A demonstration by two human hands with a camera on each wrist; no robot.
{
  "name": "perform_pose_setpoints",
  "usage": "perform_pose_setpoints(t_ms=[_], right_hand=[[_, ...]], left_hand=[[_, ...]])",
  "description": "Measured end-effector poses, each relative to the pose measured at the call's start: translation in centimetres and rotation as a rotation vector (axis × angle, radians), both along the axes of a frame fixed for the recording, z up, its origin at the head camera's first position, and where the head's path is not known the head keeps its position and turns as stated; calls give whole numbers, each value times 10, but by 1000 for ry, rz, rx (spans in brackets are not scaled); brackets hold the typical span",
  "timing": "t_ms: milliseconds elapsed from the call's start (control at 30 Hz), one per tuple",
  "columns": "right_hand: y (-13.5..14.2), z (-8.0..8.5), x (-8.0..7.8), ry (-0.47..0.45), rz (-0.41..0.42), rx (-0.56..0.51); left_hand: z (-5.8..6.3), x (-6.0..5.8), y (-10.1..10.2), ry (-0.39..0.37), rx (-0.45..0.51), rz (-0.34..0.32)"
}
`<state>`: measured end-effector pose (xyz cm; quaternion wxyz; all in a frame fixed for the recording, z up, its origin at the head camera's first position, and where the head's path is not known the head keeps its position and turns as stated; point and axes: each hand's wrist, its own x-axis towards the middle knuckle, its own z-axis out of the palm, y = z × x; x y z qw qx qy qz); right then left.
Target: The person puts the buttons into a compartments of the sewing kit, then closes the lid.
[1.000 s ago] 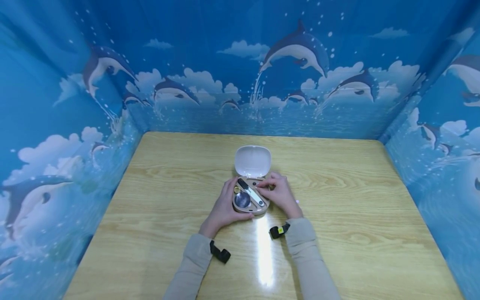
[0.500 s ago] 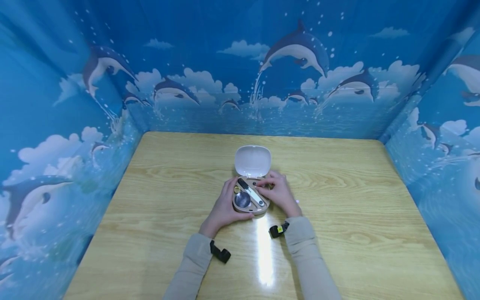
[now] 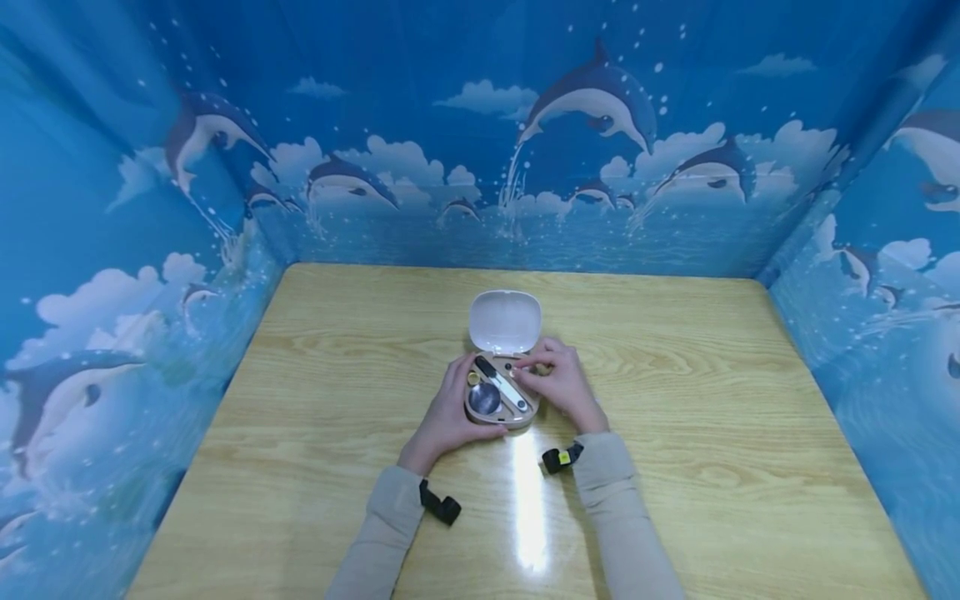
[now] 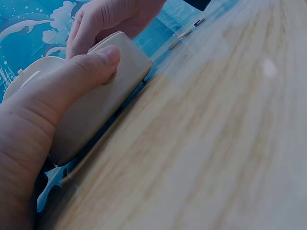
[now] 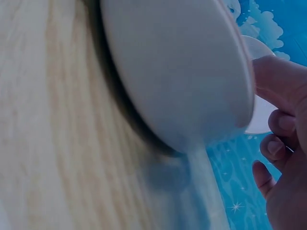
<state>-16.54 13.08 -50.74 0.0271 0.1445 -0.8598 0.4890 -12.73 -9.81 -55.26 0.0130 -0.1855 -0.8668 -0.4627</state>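
A small white, rounded case stands on the table with its lid raised at the back. My left hand grips its left side, the thumb lying along the front wall, as the left wrist view also shows. A black-and-white slim tool lies diagonally in the brown insert, beside a dark round disc and a small gold ring-shaped piece. Over the right compartments my right hand reaches in, thumb and index fingertips close together. Whether they pinch something small is too fine to tell.
The wooden table is bounded by blue dolphin curtains at the back and sides. In the left wrist view, a few small blurred items lie on the table beyond the case. Black wrist cameras sit at both cuffs.
My right hand has shifted very slightly over the compartments, its wrist moving a little to the right. A pale dot beside that wrist is now out of sight. The left hand stays put.
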Motion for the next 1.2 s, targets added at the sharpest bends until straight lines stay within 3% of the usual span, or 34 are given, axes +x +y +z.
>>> perform_pose_setpoints(t_ms=[667,933,1200], right_hand=[[36,10,7,81,-67,-66],[54,3,18,67,-121,-78],[71,-14,26,68,-156,-76]], left_hand=[[0,-1,0,-8,2,3],[2,1,0,-37,12,9],[1,1,0,-32,11,3]])
